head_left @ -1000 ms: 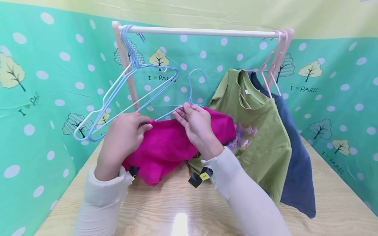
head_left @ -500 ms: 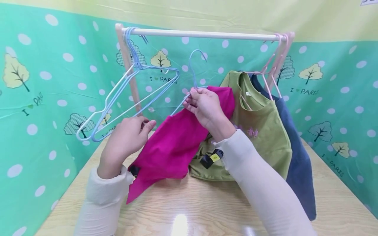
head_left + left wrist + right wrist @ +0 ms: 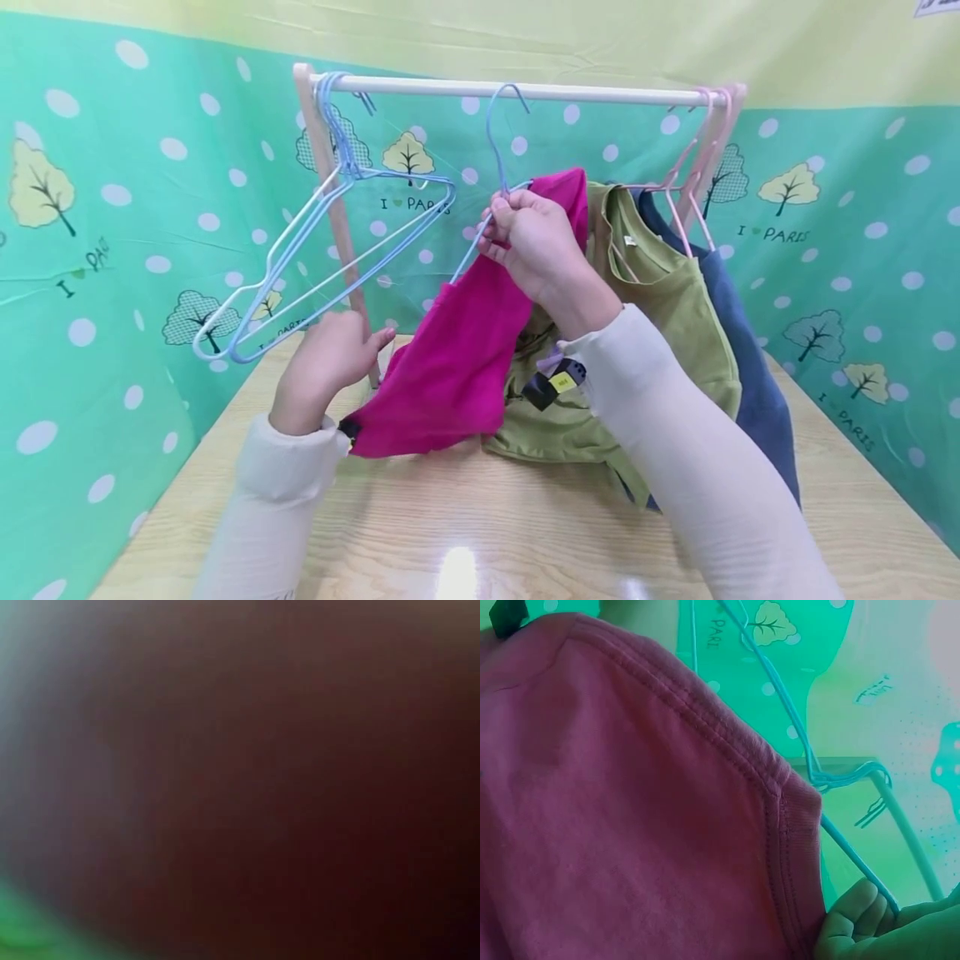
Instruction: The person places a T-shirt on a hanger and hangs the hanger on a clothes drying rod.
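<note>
In the head view my right hand (image 3: 536,242) pinches a blue clothes hanger (image 3: 495,150) just below its hook, with a magenta shirt (image 3: 457,367) draped on it, tilted down to the left. The hook overlaps the white rail (image 3: 420,85). The right wrist view shows the same fingertips on the hanger wire (image 3: 859,862) beside the stitched neckline of the magenta shirt (image 3: 652,795). My left hand (image 3: 326,362) hovers left of the shirt with its thumb out, apart from the cloth, its other fingers mostly hidden. The left wrist view is dark and blurred.
Blue and white empty hangers (image 3: 300,250) hang at the rail's left end. At the right end, pink hangers (image 3: 697,167) hold an olive shirt (image 3: 667,333) and a dark blue garment (image 3: 765,417). A wooden tabletop (image 3: 450,517) lies below; a polka-dot curtain (image 3: 112,333) surrounds it.
My right hand has lifted the hanger and magenta shirt up and slightly right, bringing the hook to rail height. My left hand has let go of the shirt's left side.
</note>
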